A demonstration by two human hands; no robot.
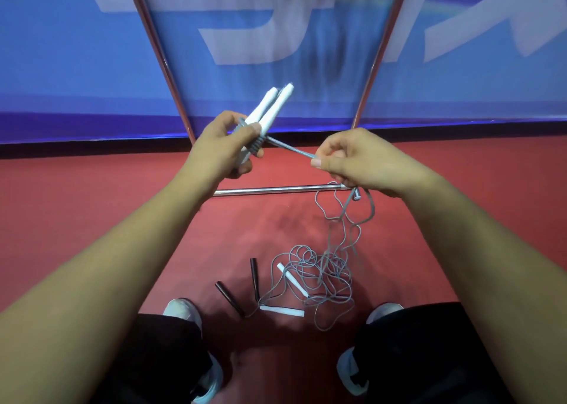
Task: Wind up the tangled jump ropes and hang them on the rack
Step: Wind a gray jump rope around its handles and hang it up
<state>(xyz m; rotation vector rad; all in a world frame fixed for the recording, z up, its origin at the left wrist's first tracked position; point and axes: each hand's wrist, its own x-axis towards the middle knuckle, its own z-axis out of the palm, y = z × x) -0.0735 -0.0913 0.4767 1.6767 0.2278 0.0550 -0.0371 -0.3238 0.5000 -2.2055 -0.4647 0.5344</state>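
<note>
Above red floor [92,219], tangled ropes [325,275] and black handles [228,296] near the rack bar [270,190], grips paired white handles [270,106] in left hand [221,146], pinches grey rope [291,149] in right hand [352,161].

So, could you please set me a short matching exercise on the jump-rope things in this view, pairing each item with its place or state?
Things:
1. pair of white handles
2. taut grey cord
3. black handles
4. tangled rope heap

Places or states:
A. lying on the red floor, left of the tangle
B. pinched by the right hand
C. gripped in the left hand, cord wound round them
D. loose loops heaped on the floor

Pairs: 1-C, 2-B, 3-A, 4-D
</note>
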